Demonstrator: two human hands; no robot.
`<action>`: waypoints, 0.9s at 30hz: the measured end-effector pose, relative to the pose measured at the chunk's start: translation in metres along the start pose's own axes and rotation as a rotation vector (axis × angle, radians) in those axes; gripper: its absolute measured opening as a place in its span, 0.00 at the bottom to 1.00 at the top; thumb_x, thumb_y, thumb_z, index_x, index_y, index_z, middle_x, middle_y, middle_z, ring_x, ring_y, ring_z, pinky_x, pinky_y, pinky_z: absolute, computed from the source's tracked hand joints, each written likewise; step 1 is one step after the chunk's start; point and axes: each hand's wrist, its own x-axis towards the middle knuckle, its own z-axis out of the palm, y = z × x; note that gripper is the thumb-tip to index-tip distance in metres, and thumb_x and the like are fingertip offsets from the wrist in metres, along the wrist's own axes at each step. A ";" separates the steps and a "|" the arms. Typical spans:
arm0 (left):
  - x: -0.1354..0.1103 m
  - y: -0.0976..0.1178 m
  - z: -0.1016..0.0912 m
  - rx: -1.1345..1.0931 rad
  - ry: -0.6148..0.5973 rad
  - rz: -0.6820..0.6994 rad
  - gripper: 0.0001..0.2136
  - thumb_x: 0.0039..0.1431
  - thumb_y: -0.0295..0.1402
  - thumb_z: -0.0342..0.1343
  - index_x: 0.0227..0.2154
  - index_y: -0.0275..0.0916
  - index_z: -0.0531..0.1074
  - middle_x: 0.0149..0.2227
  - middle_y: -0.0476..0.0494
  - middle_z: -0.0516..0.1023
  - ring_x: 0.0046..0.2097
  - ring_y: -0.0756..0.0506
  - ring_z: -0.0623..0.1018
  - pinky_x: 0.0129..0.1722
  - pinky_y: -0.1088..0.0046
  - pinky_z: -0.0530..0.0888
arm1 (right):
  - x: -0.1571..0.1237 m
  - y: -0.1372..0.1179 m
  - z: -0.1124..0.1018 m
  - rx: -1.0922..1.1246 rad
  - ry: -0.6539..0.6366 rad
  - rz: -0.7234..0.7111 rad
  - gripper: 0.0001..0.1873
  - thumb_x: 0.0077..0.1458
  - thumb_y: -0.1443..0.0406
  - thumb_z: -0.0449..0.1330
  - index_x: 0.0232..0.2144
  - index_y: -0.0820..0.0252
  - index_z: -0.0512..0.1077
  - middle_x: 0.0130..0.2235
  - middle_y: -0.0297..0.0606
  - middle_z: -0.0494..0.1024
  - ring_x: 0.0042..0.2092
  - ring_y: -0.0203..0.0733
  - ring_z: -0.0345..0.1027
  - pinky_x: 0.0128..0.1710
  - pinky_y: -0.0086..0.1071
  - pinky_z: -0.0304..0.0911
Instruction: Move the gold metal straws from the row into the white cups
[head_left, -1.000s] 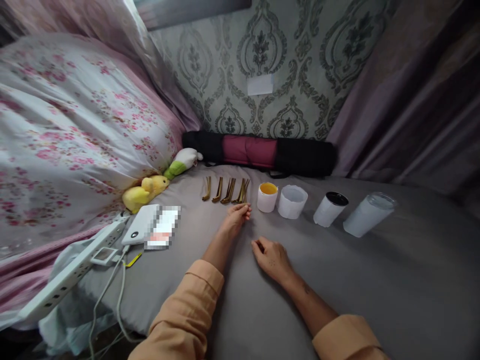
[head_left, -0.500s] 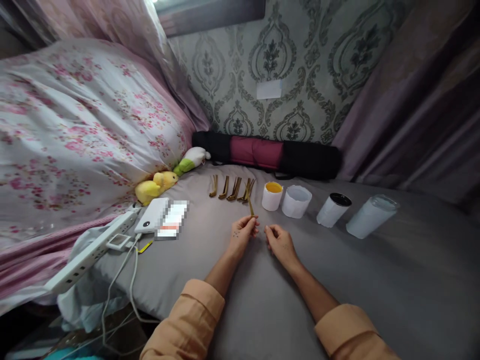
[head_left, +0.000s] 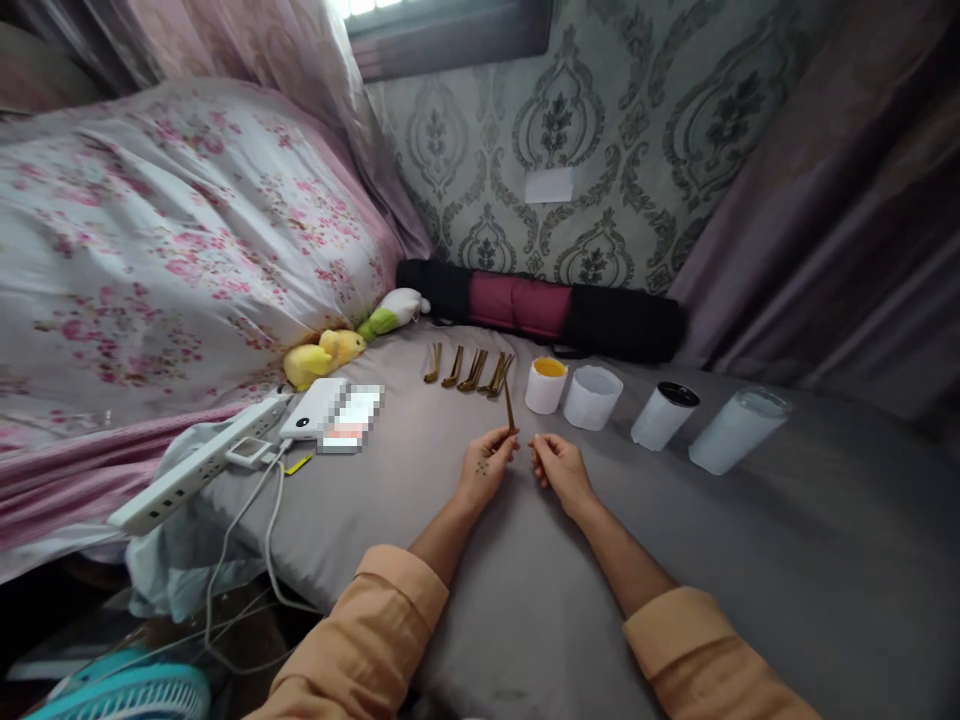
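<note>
My left hand (head_left: pixel 487 468) pinches the lower end of a thin gold-brown strip (head_left: pixel 509 400), which points up and away from me. My right hand (head_left: pixel 561 473) sits just to its right, fingers curled with thumb against forefinger; whether anything is between them is hidden. Beyond the left hand, several small bundles of gold-brown strips (head_left: pixel 471 372) lie in a row on the grey sheet (head_left: pixel 420 480), their near ends bent. A white-wrapped cup with a yellow inside (head_left: pixel 546 388) and a wider white cup (head_left: pixel 592 400) stand past the right hand.
A white-wrapped can with a dark top (head_left: pixel 664 418) and a pale wrapped jar (head_left: pixel 739 432) stand at right. A long black and maroon bag (head_left: pixel 525 305) lies along the wall. At left are plush toys (head_left: pixel 322 358), a white device (head_left: pixel 313 410) and a power strip (head_left: pixel 199 465).
The view has shifted slightly, with the scene moving a little to the right on the left side. The strip in my left hand stands more upright. Both hands stay close together.
</note>
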 end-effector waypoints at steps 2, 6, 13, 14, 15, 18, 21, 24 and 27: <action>-0.001 -0.001 -0.001 0.054 0.010 0.036 0.14 0.52 0.36 0.51 0.39 0.37 0.73 0.28 0.45 0.74 0.27 0.52 0.69 0.28 0.78 0.65 | 0.001 0.000 -0.001 0.022 -0.005 0.017 0.18 0.45 0.52 0.54 0.28 0.63 0.66 0.19 0.28 0.63 0.16 0.27 0.55 0.11 0.21 0.49; -0.003 0.000 -0.002 0.146 0.001 0.122 0.13 0.53 0.35 0.50 0.38 0.39 0.74 0.30 0.43 0.75 0.31 0.49 0.71 0.31 0.77 0.66 | 0.002 0.000 -0.002 0.073 -0.025 0.027 0.17 0.45 0.53 0.54 0.28 0.62 0.67 0.19 0.27 0.62 0.16 0.26 0.54 0.11 0.21 0.47; -0.006 0.004 -0.001 0.252 -0.044 0.280 0.12 0.55 0.34 0.49 0.38 0.41 0.74 0.33 0.43 0.75 0.34 0.48 0.72 0.35 0.76 0.66 | 0.007 -0.011 -0.007 0.161 -0.025 -0.018 0.18 0.45 0.53 0.55 0.29 0.63 0.68 0.20 0.29 0.64 0.17 0.26 0.54 0.13 0.22 0.48; -0.007 0.005 -0.001 0.264 -0.052 0.295 0.12 0.55 0.34 0.49 0.38 0.41 0.74 0.33 0.43 0.75 0.34 0.48 0.71 0.35 0.76 0.66 | 0.007 -0.014 -0.007 0.175 -0.027 -0.028 0.18 0.45 0.53 0.55 0.30 0.63 0.68 0.20 0.29 0.64 0.17 0.26 0.54 0.14 0.22 0.48; -0.007 0.006 -0.001 0.275 -0.057 0.308 0.12 0.55 0.34 0.49 0.38 0.41 0.75 0.33 0.43 0.75 0.33 0.48 0.71 0.35 0.76 0.65 | 0.008 -0.017 -0.007 0.186 -0.030 -0.036 0.19 0.45 0.53 0.55 0.30 0.64 0.69 0.20 0.28 0.64 0.17 0.26 0.54 0.14 0.22 0.48; -0.009 0.008 -0.001 0.312 -0.071 0.344 0.11 0.55 0.34 0.49 0.37 0.42 0.75 0.31 0.43 0.75 0.33 0.48 0.71 0.35 0.75 0.65 | 0.007 -0.026 -0.007 0.199 -0.031 -0.049 0.19 0.45 0.53 0.55 0.31 0.64 0.68 0.19 0.28 0.63 0.17 0.26 0.54 0.14 0.22 0.48; -0.010 0.009 0.000 0.363 -0.083 0.391 0.12 0.56 0.34 0.47 0.39 0.43 0.74 0.31 0.43 0.74 0.34 0.48 0.71 0.35 0.75 0.65 | 0.007 -0.034 -0.009 0.196 -0.035 -0.064 0.18 0.47 0.53 0.54 0.31 0.63 0.68 0.19 0.28 0.63 0.16 0.26 0.53 0.14 0.22 0.47; -0.010 0.008 0.001 0.411 -0.096 0.436 0.13 0.57 0.34 0.46 0.41 0.43 0.73 0.32 0.43 0.74 0.35 0.48 0.71 0.36 0.75 0.65 | 0.008 -0.040 -0.013 0.194 -0.052 -0.066 0.19 0.48 0.53 0.53 0.31 0.63 0.68 0.19 0.28 0.63 0.16 0.26 0.53 0.14 0.22 0.47; -0.011 0.008 0.002 0.460 -0.096 0.470 0.13 0.58 0.33 0.46 0.41 0.43 0.72 0.33 0.43 0.73 0.36 0.48 0.70 0.37 0.75 0.65 | 0.008 -0.045 -0.017 0.201 -0.082 -0.051 0.19 0.48 0.52 0.53 0.31 0.63 0.68 0.19 0.29 0.63 0.16 0.27 0.53 0.14 0.22 0.47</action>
